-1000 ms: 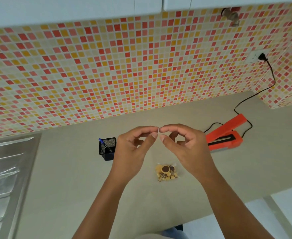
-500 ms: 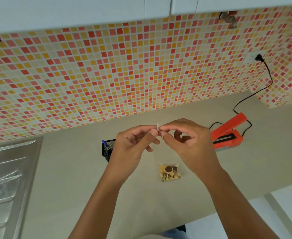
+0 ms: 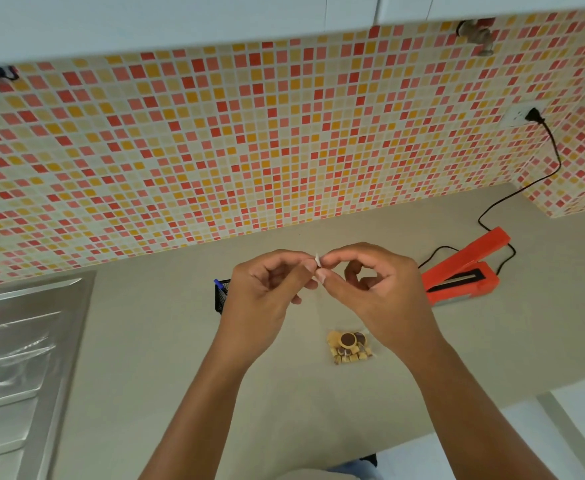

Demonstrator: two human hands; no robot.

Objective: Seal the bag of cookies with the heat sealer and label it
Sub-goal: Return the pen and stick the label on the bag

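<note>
Smooth matte beige counter (image 3: 180, 358), flat slab. Bag of cookies (image 3: 349, 345): small clear plastic pouch lying flat on the counter, at 5 o'clock from the fingertips, with round dark-topped biscuits and small tan pieces inside; neither hand touches it. Left hand (image 3: 267, 296) and right hand (image 3: 377, 292): raised over the counter, fingers curled, thumb and forefinger of each pinching one small white label (image 3: 317, 260), a thin slip seen nearly edge-on between the meeting fingertips. Pen holder (image 3: 221, 299): black wire mesh, boxy, at 9 o'clock, partly hidden behind the left hand, with a blue pen (image 3: 219, 284) standing in it. Heat sealer (image 3: 464, 275): orange plastic, long lever arm raised, at 3 o'clock. Black cord (image 3: 512, 199): thin, running to a wall socket (image 3: 517, 114) at 2 o'clock. Ribbed steel drainboard (image 3: 17, 341) at 8 o'clock. Mosaic tile wall (image 3: 249, 150): small glossy red, orange and cream squares.
</note>
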